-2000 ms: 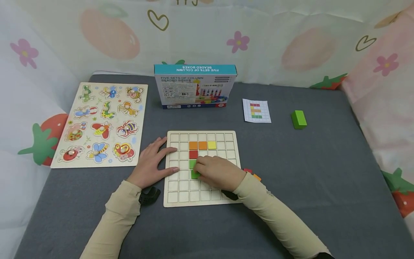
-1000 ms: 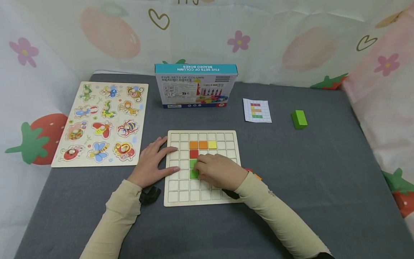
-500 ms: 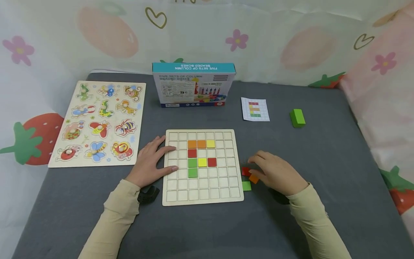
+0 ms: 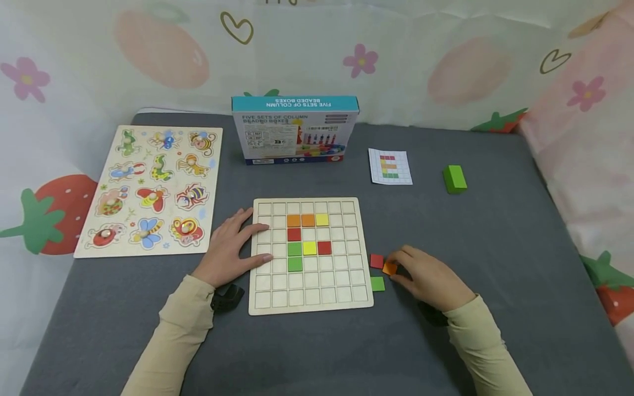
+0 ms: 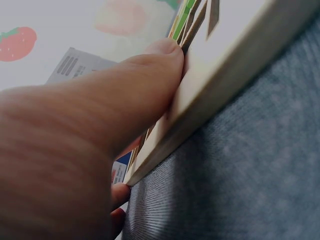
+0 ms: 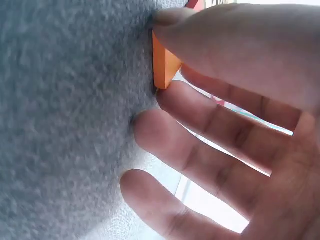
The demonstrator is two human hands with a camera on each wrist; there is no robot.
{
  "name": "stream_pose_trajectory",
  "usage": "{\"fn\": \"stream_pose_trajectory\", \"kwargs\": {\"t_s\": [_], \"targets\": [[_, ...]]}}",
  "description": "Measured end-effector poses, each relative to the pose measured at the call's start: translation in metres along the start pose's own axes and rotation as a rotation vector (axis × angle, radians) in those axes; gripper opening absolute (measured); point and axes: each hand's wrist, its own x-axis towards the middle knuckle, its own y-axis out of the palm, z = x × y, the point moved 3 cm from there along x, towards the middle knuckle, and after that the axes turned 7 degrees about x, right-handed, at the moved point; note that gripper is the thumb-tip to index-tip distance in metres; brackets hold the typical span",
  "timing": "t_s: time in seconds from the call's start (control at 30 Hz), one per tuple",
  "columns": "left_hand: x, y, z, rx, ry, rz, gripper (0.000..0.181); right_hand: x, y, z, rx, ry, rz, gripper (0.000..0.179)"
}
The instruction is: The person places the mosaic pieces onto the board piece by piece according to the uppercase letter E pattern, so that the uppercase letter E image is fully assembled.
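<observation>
A wooden grid board [image 4: 337, 283] lies in front of me. My left hand [image 4: 229, 250] rests on its left edge, fingers spread; the thumb [image 5: 160, 65] presses on the board's face in the left wrist view. Several coloured square tiles sit in the grid: two orange and a yellow in one row, a red tile [image 4: 294, 235] below, then green, yellow and red, then another green. Right of the board, my right hand [image 4: 431, 278] pinches an orange tile [image 6: 160, 65] between thumb and finger, at the tabletop. Next to it lie a red tile [image 4: 376, 260] and a green tile [image 4: 378, 284].
A wooden insect puzzle [image 4: 153, 192] lies at the left. Behind the grid board stands a toy box [image 4: 297, 132]. A pattern card [image 4: 390, 167] and a green block [image 4: 454, 179] lie at the back right on the grey tabletop [image 4: 515, 236].
My right hand has left the board and moved right to the loose tiles, now pinching the orange one. The yellow and red tiles it covered now show. My left hand stays on the board.
</observation>
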Motion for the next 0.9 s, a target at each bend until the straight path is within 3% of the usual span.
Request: {"fn": "stream_pose_trajectory", "kwargs": {"t_s": [0.43,0.7,0.9], "targets": [[-0.001,0.000,-0.001,0.004,-0.004,0.003,0.067,-0.001,-0.007,0.005,-0.027,0.044,0.004,0.027],[0.000,-0.001,-0.001,-0.001,-0.008,0.003,0.067,0.019,-0.007,0.028,-0.006,-0.108,-0.022,0.027],[0.000,0.000,-0.001,-0.001,-0.011,0.005,0.067,0.045,0.001,0.052,-0.013,-0.199,0.046,0.026]]}}
